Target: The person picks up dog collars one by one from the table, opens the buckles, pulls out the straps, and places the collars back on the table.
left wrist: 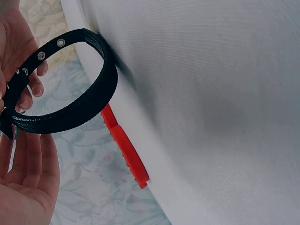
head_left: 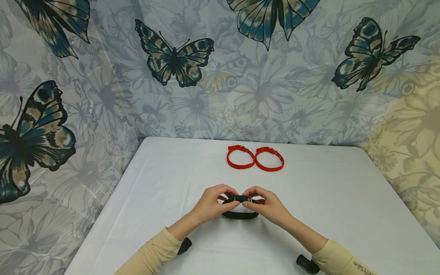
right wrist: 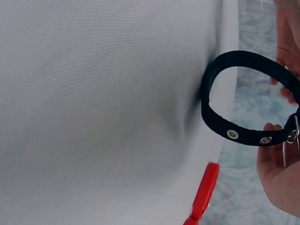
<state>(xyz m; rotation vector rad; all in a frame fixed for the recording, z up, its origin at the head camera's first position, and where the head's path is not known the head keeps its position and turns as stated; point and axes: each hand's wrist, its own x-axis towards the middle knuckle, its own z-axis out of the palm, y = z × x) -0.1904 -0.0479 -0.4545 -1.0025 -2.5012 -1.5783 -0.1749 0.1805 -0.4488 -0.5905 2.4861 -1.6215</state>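
Observation:
A black collar (head_left: 240,215) with metal eyelets and a buckle forms a closed loop in front of me. My left hand (head_left: 214,202) pinches its upper band from the left, thumb and fingertips on the strap. From the right, my right hand (head_left: 269,204) pinches the same band beside the metal buckle. In the left wrist view the collar (left wrist: 75,117) shows two eyelets, and its far side comes down close to the white cloth. The right wrist view shows the collar's (right wrist: 239,58) loop too, with the metal ring near the right hand's (right wrist: 281,180) fingers.
Two red collars (head_left: 240,166), both buckled into loops, lie side by side touching at the table's back. A white cloth covers the table (head_left: 165,172). Behind and at the sides hangs a butterfly-patterned curtain (head_left: 206,110).

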